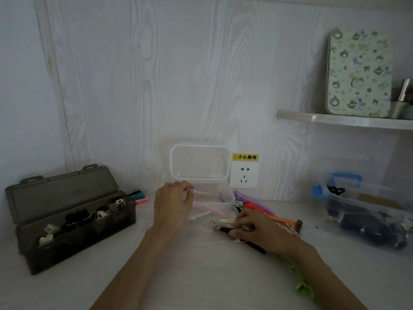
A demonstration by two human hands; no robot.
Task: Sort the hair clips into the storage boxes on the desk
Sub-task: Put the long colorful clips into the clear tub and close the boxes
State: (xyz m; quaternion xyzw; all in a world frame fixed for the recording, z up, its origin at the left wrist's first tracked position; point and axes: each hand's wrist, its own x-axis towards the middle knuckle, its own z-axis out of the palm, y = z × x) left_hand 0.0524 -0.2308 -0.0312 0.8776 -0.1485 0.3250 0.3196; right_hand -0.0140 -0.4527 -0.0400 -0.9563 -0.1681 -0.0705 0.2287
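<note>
The step in hand looks like dropping 1 clip while picking the next. The left hand (173,201) pinches a thin pale pink hair clip (200,192) over the clear plastic storage box (225,203) with its lid raised, at the middle of the bench's (201,276) back edge. The right hand (257,230) presses curled fingers onto the loose pile of coloured hair clips (257,206) just right of that box; whether it grips 1 I cannot tell. The smoky grey hinged box (73,231) sits near the left edge, the blue-latched clear tub (366,211) near the right. Next, release the pink clip inside the box, then single out a clip by colour.
</note>
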